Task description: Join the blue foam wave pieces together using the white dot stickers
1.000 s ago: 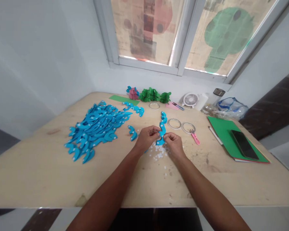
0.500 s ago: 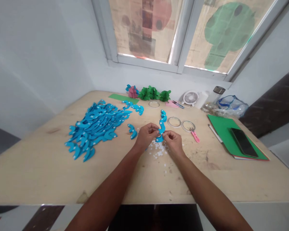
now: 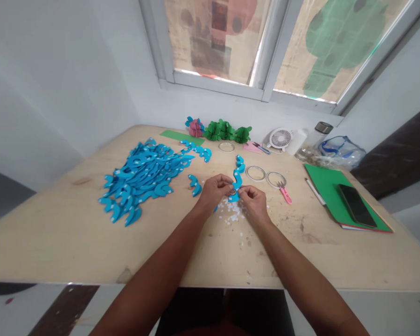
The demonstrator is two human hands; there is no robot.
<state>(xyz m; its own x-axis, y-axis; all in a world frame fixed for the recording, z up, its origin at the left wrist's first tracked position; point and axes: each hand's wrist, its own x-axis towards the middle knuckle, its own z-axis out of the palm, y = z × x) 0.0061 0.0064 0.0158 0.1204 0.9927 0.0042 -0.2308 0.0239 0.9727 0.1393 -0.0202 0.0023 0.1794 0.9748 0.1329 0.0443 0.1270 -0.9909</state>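
Head view: any writing too blurred to read. Left hand (image 3: pixel 215 193) and right hand (image 3: pixel 255 201), grip pinched closed at both edges of blue paper strip (image 3: pixel 238 176), near its lower end; rest runs beyond fingertips over tabletop (image 3: pixel 56 233).

Blue strip (image 3: pixel 238 180) between both hands (image 3: pixel 213 193)

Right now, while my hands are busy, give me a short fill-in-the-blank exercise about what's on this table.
1. The left hand and right hand touch a wavy strip colored ____.
2. The smartphone lies on a stack whose top cover is ____.
3. The small scissors nearest the right hand have ____ handles.
4. The white appliance with a round grille is a small ____.

Missing words: blue; green; pink; fan.
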